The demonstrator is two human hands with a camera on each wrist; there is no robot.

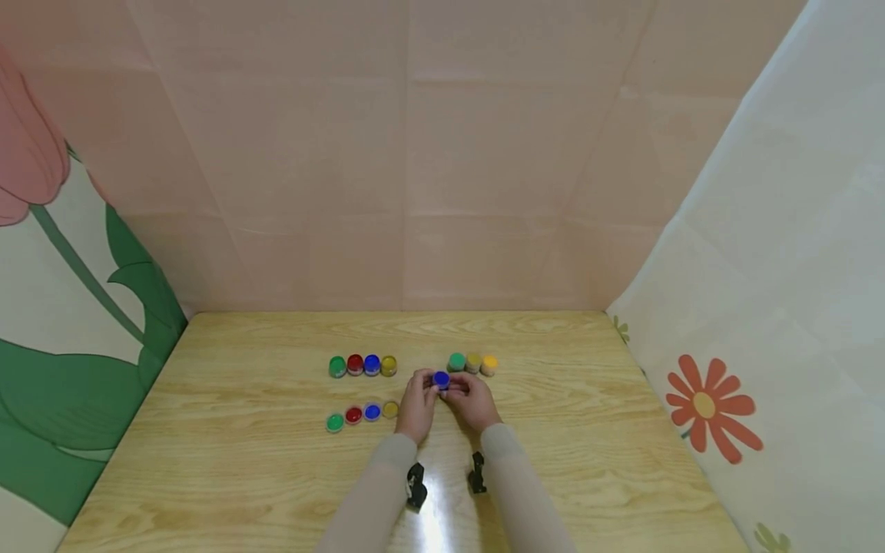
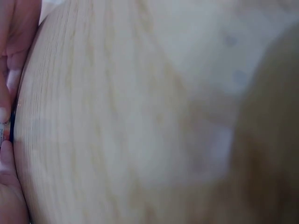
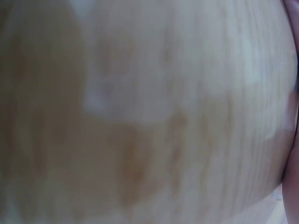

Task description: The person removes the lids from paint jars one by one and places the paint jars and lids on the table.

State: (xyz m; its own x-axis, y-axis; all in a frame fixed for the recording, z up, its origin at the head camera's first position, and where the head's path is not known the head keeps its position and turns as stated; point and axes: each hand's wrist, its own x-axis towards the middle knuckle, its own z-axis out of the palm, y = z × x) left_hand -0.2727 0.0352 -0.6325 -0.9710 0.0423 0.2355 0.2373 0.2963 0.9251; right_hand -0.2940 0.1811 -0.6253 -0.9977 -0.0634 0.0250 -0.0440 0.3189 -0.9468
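Between both hands is a small paint jar (image 1: 441,379) with a blue top, held above the table. The left hand (image 1: 417,405) grips its left side, and the right hand (image 1: 473,401) pinches it from the right. At the left edge of the left wrist view, fingertips meet on a sliver of the jar (image 2: 5,131), whose label partly shows. Just behind the right hand stand a green-topped jar (image 1: 457,362), an olive-topped jar (image 1: 473,362) and an orange-topped jar (image 1: 489,365). Only a strip of hand (image 3: 292,186) appears in the right wrist view.
Left of the hands, several paint jars (image 1: 355,365) in green, red, blue and yellow stand in a row. Nearer lie round lids (image 1: 353,415) in matching colours. The wooden table (image 1: 242,461) meets a pink backdrop (image 1: 408,192) behind and flowered cloth (image 1: 781,307) at right.
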